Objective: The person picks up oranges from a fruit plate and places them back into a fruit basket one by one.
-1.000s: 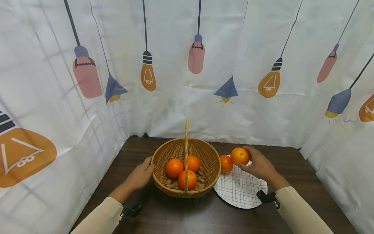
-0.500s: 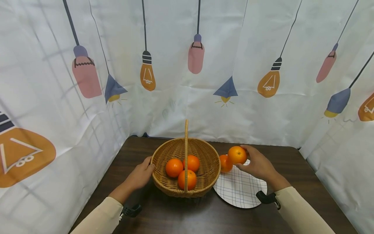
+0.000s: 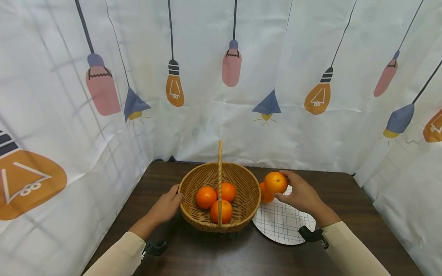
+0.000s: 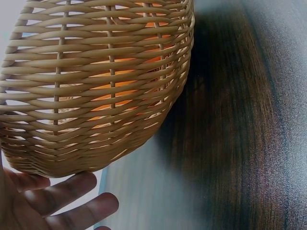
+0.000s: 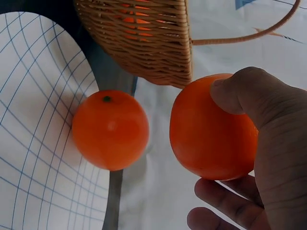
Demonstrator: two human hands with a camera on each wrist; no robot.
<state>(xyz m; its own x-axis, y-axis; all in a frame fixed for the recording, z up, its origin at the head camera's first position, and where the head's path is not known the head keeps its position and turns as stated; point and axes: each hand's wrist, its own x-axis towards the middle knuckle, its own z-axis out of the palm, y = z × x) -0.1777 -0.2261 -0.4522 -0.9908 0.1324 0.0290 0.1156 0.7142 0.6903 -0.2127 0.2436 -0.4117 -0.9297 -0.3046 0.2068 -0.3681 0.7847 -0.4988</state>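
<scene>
My left hand [image 3: 165, 207] grips the left rim of a wicker basket [image 3: 244, 188] with a tall arched handle. Inside the basket sit three oranges, one of them the front orange [image 3: 226, 212] partly behind the handle. In the left wrist view, fingers [image 4: 79, 213] show at the basket's edge, and orange colour shows through the weave. My right hand [image 3: 303, 193] holds an orange [image 3: 275, 183] between thumb and fingers, raised above the plate and right of the basket. A second orange [image 5: 110, 129] rests on the white checked plate [image 3: 286, 226], partly hidden behind the held one in the head view.
The dark wooden table [image 3: 193, 257] carries the basket and the plate, which stand close side by side. A white curtain [image 3: 207, 126] printed with lamps hangs behind and along both sides. Dark straps with small devices sit on both wrists.
My right hand has carried the held orange a little to the left, toward the basket, and it now covers more of the orange on the plate. Left hand and basket stay still.
</scene>
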